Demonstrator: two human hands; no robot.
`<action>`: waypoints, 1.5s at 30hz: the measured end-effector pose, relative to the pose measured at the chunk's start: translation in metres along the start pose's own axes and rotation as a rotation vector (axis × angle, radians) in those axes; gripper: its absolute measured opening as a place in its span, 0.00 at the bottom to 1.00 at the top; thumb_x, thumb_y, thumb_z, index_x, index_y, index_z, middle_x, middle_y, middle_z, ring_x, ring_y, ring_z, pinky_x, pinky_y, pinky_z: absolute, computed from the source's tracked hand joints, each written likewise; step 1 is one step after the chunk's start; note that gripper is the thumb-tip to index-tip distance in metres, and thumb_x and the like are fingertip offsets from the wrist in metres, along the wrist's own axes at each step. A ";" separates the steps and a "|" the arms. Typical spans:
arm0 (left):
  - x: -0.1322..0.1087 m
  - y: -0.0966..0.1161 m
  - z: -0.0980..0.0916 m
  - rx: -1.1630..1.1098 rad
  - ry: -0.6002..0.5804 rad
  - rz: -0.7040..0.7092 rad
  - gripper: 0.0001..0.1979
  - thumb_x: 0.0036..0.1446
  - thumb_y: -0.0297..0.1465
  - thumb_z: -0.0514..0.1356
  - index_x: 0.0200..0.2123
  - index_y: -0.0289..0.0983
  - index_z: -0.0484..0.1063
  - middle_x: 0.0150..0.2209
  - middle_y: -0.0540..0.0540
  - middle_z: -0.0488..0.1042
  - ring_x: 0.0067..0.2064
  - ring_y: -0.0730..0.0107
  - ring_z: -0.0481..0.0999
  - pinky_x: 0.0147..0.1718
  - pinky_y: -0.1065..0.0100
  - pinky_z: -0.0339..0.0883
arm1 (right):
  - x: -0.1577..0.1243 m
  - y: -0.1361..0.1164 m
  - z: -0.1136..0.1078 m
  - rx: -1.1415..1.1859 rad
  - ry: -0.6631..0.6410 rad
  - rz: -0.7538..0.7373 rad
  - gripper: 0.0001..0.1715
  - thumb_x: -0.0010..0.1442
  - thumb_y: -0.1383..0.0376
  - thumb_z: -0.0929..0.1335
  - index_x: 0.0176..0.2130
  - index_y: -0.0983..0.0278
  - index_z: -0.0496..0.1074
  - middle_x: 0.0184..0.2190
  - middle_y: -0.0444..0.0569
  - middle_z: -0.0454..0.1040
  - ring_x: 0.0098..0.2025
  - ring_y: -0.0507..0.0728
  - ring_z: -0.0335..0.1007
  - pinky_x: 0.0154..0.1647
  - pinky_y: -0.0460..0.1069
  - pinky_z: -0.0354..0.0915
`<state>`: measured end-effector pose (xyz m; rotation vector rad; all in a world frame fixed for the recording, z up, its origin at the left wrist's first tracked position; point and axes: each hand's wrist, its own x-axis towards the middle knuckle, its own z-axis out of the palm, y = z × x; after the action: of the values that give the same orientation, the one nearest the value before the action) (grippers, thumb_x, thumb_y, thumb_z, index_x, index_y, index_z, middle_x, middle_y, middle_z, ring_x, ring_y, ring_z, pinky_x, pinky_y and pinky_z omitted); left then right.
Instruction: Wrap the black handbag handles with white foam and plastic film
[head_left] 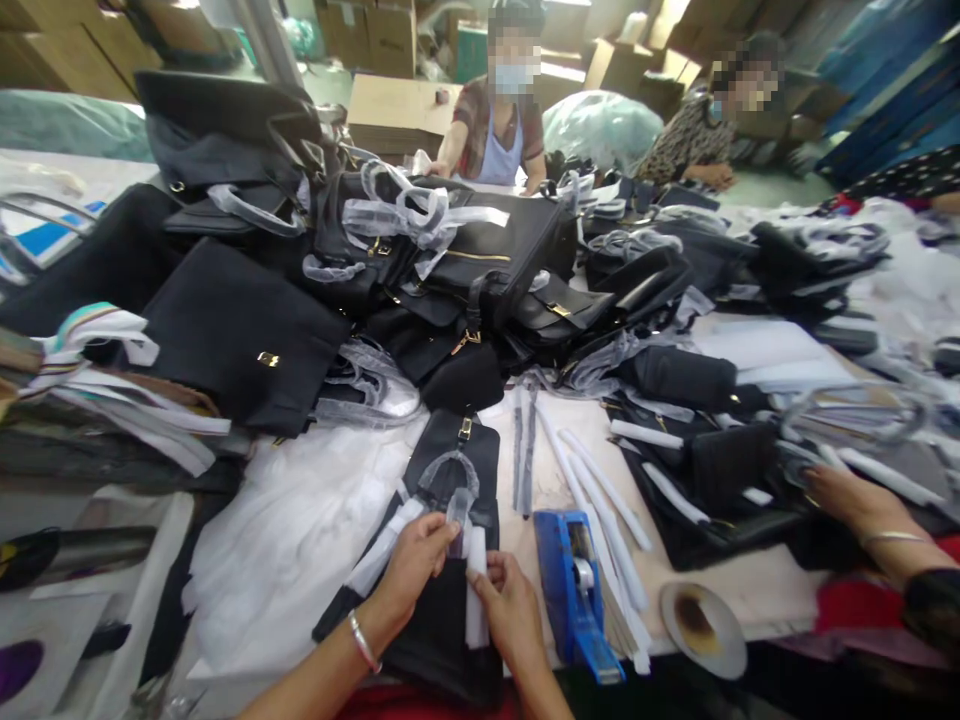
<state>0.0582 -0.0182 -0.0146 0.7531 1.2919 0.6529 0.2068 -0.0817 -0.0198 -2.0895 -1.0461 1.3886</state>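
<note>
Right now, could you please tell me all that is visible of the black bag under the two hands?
The black bag looks like leather and lies at the near edge of the table, partly covered. Toward its far end is a gold-coloured clasp; nearer, a curved handle is wrapped in cloudy film. White-wrapped straps lie on it. The left hand pinches wrapping near the handle, and the right hand holds one white-wrapped strap.

Dark-stained round dish (712, 640), aproned person (495, 145) at the far side, bulging translucent bag (600, 128); cardboard boxes (386, 42) behind
</note>
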 end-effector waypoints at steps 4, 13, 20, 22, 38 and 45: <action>-0.004 -0.002 -0.006 0.003 -0.027 -0.035 0.18 0.55 0.45 0.62 0.27 0.37 0.64 0.16 0.59 0.56 0.17 0.80 0.52 0.17 0.74 0.46 | -0.003 -0.006 0.005 -0.042 0.045 -0.042 0.12 0.54 0.61 0.66 0.39 0.61 0.72 0.31 0.47 0.77 0.36 0.59 0.74 0.37 0.48 0.63; -0.015 -0.006 -0.002 0.027 -0.060 -0.112 0.18 0.56 0.45 0.62 0.28 0.36 0.66 0.16 0.59 0.55 0.17 0.80 0.51 0.18 0.75 0.47 | -0.001 0.000 0.007 0.013 0.055 -0.020 0.12 0.53 0.65 0.66 0.40 0.62 0.74 0.33 0.48 0.78 0.38 0.59 0.74 0.39 0.48 0.63; -0.018 -0.005 -0.001 0.101 -0.015 -0.131 0.20 0.53 0.48 0.61 0.27 0.37 0.65 0.16 0.59 0.54 0.17 0.79 0.51 0.16 0.74 0.45 | -0.001 0.013 0.007 0.216 0.071 -0.012 0.15 0.56 0.58 0.68 0.41 0.63 0.74 0.33 0.49 0.79 0.35 0.59 0.75 0.37 0.49 0.66; -0.020 -0.005 0.000 0.133 0.004 -0.122 0.20 0.52 0.49 0.61 0.27 0.37 0.66 0.17 0.58 0.55 0.17 0.79 0.51 0.16 0.73 0.44 | -0.003 0.015 0.007 0.373 0.058 -0.023 0.19 0.55 0.54 0.69 0.42 0.64 0.75 0.33 0.50 0.79 0.32 0.58 0.74 0.35 0.49 0.67; -0.036 -0.030 0.017 0.052 -0.018 -0.080 0.24 0.58 0.52 0.55 0.38 0.35 0.72 0.17 0.54 0.66 0.14 0.75 0.60 0.15 0.73 0.48 | -0.018 0.017 -0.001 0.487 -0.100 -0.025 0.27 0.50 0.51 0.74 0.46 0.63 0.76 0.23 0.43 0.71 0.25 0.54 0.67 0.24 0.45 0.62; -0.037 -0.032 0.015 -0.003 -0.024 0.028 0.18 0.60 0.45 0.57 0.31 0.35 0.72 0.27 0.49 0.72 0.29 0.69 0.70 0.28 0.71 0.61 | -0.015 0.017 0.006 0.602 -0.184 0.045 0.26 0.50 0.48 0.74 0.43 0.63 0.74 0.28 0.47 0.77 0.28 0.57 0.72 0.31 0.49 0.68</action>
<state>0.0669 -0.0686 -0.0166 0.7760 1.2602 0.6661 0.2039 -0.1041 -0.0250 -1.5732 -0.5428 1.6842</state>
